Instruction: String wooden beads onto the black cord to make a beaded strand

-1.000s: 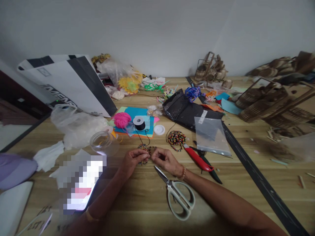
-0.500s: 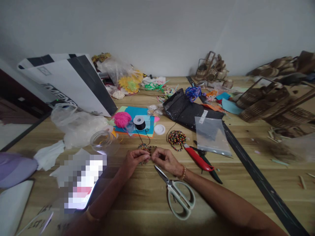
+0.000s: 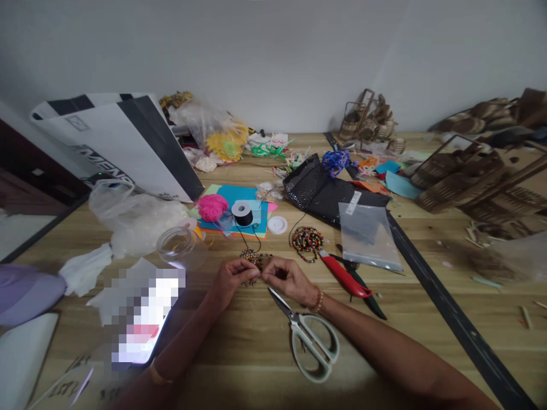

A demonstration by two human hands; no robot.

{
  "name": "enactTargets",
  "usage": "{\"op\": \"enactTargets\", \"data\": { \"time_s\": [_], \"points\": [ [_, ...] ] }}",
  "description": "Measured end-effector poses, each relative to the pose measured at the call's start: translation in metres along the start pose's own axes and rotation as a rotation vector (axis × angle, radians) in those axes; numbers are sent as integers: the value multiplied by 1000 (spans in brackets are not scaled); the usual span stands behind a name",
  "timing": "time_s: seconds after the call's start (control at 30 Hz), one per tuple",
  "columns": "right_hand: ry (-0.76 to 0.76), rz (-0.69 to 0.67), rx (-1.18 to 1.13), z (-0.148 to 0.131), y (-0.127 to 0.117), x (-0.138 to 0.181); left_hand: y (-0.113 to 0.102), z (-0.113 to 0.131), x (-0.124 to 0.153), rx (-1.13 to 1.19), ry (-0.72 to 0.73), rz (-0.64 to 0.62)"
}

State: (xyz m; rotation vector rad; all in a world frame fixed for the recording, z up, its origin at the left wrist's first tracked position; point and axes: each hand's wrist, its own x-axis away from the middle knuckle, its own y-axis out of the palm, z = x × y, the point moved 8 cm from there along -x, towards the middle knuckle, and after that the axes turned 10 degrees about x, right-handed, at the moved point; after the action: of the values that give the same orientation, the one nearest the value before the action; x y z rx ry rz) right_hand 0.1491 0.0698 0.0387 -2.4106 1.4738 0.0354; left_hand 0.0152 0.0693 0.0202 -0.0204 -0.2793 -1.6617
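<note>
My left hand (image 3: 236,275) is pinched closed at the edge of a small bundle of multicoloured beads (image 3: 248,256) on the table. Opposite it, my right hand (image 3: 290,279) is pinched too, its fingertips meeting the left ones. What lies between the fingertips is too small to make out. Black cord (image 3: 257,238) runs from the beads toward a spool of black cord (image 3: 243,213). A coiled string of beads (image 3: 307,244) lies beyond my right hand. Just nearer to me than that hand are scissors (image 3: 314,344) with pale handles.
A red-handled cutting tool (image 3: 345,275) lies right of my right hand, near a clear plastic bag (image 3: 370,236). A lit phone (image 3: 147,319) is beside my left forearm. Behind stand pink yarn (image 3: 212,208), a white round lid (image 3: 277,225) and a black padded envelope (image 3: 318,191).
My right hand has shifted very slightly to the left, and its fingertips are closer to the left ones. Everything else on the table stays put.
</note>
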Motion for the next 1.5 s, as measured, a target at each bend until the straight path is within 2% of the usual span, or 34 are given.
{"op": "enactTargets", "data": {
  "time_s": [0.57,0.87,1.5],
  "points": [
    [-90,98,153,-7,-7,2,-2,-3,0,14,-32,41],
    [-210,132,270,-17,-8,5,1,1,1,16,-18,29],
    [-200,150,275,-20,-10,4,0,-1,1,21,-14,23]
  ]
}}
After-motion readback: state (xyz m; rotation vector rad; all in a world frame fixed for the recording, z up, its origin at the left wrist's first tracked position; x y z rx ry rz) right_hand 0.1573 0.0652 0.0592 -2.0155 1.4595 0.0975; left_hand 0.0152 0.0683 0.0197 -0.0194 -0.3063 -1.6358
